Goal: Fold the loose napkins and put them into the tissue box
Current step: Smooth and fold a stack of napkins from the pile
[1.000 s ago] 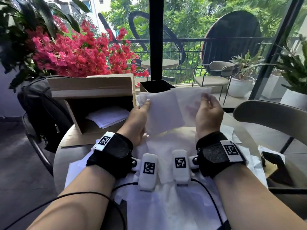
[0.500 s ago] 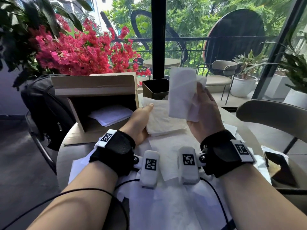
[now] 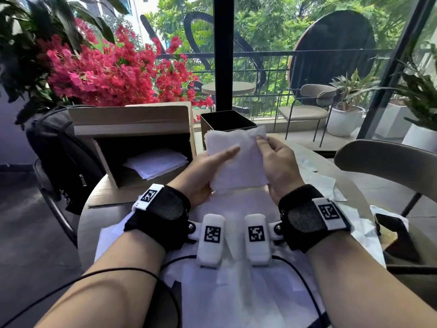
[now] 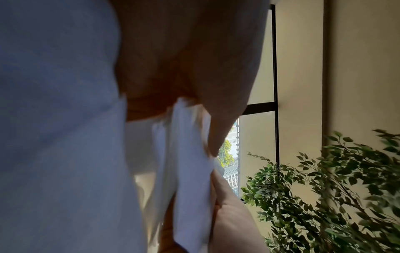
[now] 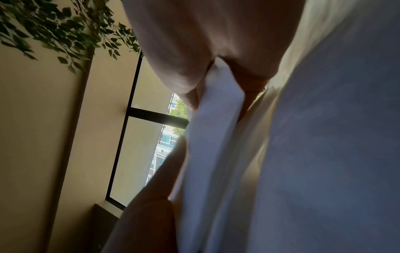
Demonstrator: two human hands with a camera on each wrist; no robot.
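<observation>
Both hands hold one white napkin (image 3: 238, 164), folded double, above the round table (image 3: 106, 204). My left hand (image 3: 220, 159) grips its left side, thumb flat on top and fingers hidden beneath. My right hand (image 3: 267, 147) pinches the upper right edge. The left wrist view shows the napkin (image 4: 190, 171) edge-on between thumb and fingers. In the right wrist view the napkin (image 5: 216, 119) is pinched the same way. A cardboard box (image 3: 132, 129) lies open on its side at the left, with folded napkins (image 3: 156, 163) inside. Loose napkins (image 3: 236, 204) cover the table under my wrists.
A black square container (image 3: 227, 121) stands just behind the held napkin. A black backpack (image 3: 59, 157) sits on a chair at the left, with red flowers (image 3: 106, 74) above it. A dark phone (image 3: 397, 235) lies at the table's right edge, beside a chair back (image 3: 390, 157).
My right hand swung the napkin's right half up and over onto the left half. The spread sheet is now doubled and held lower, between both hands.
</observation>
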